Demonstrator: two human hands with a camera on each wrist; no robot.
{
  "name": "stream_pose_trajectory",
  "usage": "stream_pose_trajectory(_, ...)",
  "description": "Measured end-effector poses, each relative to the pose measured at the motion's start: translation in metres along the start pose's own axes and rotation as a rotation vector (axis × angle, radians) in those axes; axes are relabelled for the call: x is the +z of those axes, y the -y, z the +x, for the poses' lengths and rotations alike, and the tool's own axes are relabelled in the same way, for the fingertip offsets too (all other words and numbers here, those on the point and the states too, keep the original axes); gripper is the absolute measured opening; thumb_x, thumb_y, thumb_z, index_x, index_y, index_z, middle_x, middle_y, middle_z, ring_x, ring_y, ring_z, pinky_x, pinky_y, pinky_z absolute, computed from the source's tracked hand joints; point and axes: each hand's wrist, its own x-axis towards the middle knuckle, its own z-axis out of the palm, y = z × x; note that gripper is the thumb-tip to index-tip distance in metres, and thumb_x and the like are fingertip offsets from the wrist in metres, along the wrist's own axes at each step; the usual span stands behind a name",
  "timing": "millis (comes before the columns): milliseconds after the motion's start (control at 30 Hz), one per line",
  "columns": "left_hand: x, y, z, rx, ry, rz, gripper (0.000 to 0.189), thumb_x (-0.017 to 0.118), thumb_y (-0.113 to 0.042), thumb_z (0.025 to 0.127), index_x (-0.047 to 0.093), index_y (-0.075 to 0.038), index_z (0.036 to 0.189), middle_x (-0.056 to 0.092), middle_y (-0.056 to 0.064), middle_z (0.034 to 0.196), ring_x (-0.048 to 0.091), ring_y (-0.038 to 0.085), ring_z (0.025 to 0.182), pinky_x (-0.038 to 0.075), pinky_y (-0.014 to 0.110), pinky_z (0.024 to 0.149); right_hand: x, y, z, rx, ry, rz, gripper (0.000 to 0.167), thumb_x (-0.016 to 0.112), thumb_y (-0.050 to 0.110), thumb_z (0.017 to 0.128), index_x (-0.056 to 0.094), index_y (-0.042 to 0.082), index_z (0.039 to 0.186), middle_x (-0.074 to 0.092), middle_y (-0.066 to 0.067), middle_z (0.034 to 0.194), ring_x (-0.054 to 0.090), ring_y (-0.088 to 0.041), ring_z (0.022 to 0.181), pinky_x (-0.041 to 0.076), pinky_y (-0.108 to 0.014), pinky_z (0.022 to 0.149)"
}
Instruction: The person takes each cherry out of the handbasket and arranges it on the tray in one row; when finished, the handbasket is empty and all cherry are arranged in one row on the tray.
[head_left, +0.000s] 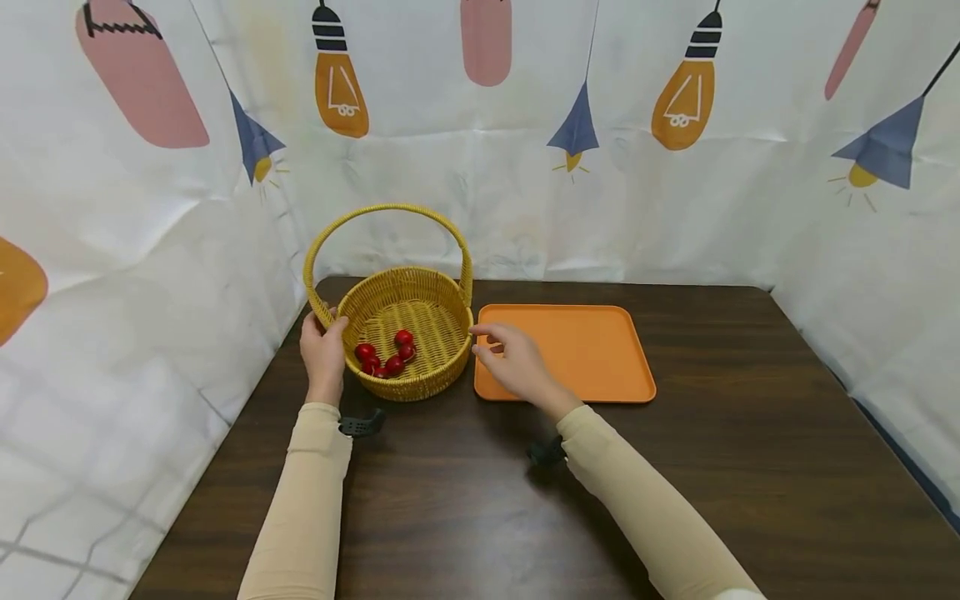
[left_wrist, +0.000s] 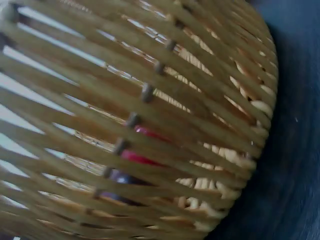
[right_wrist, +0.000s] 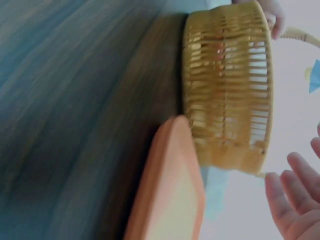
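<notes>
A yellow woven basket [head_left: 417,388] with a tall arched handle stands on the left part of the table. Several glossy red cherries [head_left: 395,364] lie inside it, toward the near left. My left hand [head_left: 323,354] grips the basket's left side by the foot of the handle, thumb at the rim. In the left wrist view, woven strips [left_wrist: 200,115] fill most of the picture, and red shows through the gaps. On the other side, my right hand [head_left: 517,364] has its fingertips close to the right rim, over the orange tray's left edge. The right wrist view shows its fingers [right_wrist: 300,185] loosely extended, holding nothing.
A shallow orange tray [head_left: 577,354] lies right beside the basket. Both are on a dark wooden table [head_left: 720,467]. A white curtain [head_left: 480,192] with lamp prints hangs behind the table and along its sides.
</notes>
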Motion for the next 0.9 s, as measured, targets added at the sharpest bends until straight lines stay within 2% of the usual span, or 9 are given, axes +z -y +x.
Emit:
stream_pose_trajectory(100, 0.001, 0.010, 0.000, -0.026, -0.036, -0.068, 0.044, 0.055, -0.017, 0.099, 0.044, -0.008, 0.141, 0.047, 0.011, 0.140, 0.045, 0.020, 0.126, 0.035, 0.035, 0.108, 0.006, 0.008, 0.007, -0.046, -0.006, -0.011, 0.028, 0.061, 0.016, 0.097, 0.066, 0.015, 0.125, 0.065, -0.002, 0.115, 0.059, -0.016, 0.100, 0.052, -0.031, 0.085)
stream_pose_trajectory(233, 0.001, 0.025, -0.002, -0.049, -0.063, -0.130, 0.039, 0.056, -0.015, 0.098, 0.047, -0.006, 0.135, 0.047, 0.011, 0.134, 0.046, 0.018, 0.118, 0.034, 0.038, 0.107, 0.015, 0.016, 0.017, -0.095, 0.022, -0.013, 0.028, 0.061, 0.014, 0.096, 0.067, 0.012, 0.124, 0.065, -0.003, 0.115, 0.063, -0.014, 0.093, 0.054, -0.031, 0.081)
stream_pose_trajectory(400, 0.009, 0.037, 0.000, -0.006, -0.021, -0.177, 0.037, 0.057, -0.012, 0.097, 0.048, -0.004, 0.132, 0.047, 0.013, 0.134, 0.047, 0.015, 0.114, 0.033, 0.041, 0.107, 0.025, 0.012, 0.026, -0.072, 0.063, 0.007, 0.030, 0.063, 0.012, 0.095, 0.065, 0.011, 0.125, 0.064, -0.006, 0.122, 0.065, -0.017, 0.099, 0.053, -0.027, 0.083)
stream_pose_trajectory(500, 0.008, 0.041, 0.000, 0.026, -0.020, -0.205, 0.038, 0.058, -0.008, 0.096, 0.048, -0.002, 0.131, 0.048, 0.016, 0.133, 0.049, 0.015, 0.111, 0.035, 0.039, 0.104, 0.035, 0.011, 0.031, -0.053, 0.096, -0.013, 0.030, 0.062, 0.014, 0.096, 0.065, 0.013, 0.126, 0.064, -0.003, 0.124, 0.064, -0.015, 0.101, 0.051, -0.024, 0.084)
stream_pose_trajectory(733, 0.007, 0.047, 0.002, 0.048, -0.023, -0.251, 0.042, 0.059, -0.004, 0.094, 0.052, -0.002, 0.135, 0.049, 0.016, 0.138, 0.048, 0.024, 0.122, 0.039, 0.028, 0.096, 0.052, 0.015, 0.048, -0.046, 0.171, -0.154, 0.033, 0.062, 0.021, 0.096, 0.064, 0.016, 0.129, 0.063, 0.000, 0.127, 0.061, -0.020, 0.107, 0.051, -0.032, 0.086)
stream_pose_trajectory(900, 0.008, 0.046, 0.001, 0.063, -0.009, -0.260, 0.043, 0.058, -0.002, 0.094, 0.052, -0.001, 0.136, 0.049, 0.018, 0.139, 0.046, 0.027, 0.125, 0.040, 0.023, 0.092, 0.061, 0.021, 0.058, 0.002, 0.287, -0.310, 0.031, 0.064, 0.028, 0.095, 0.067, 0.020, 0.125, 0.067, 0.006, 0.122, 0.064, -0.014, 0.102, 0.051, -0.032, 0.081)
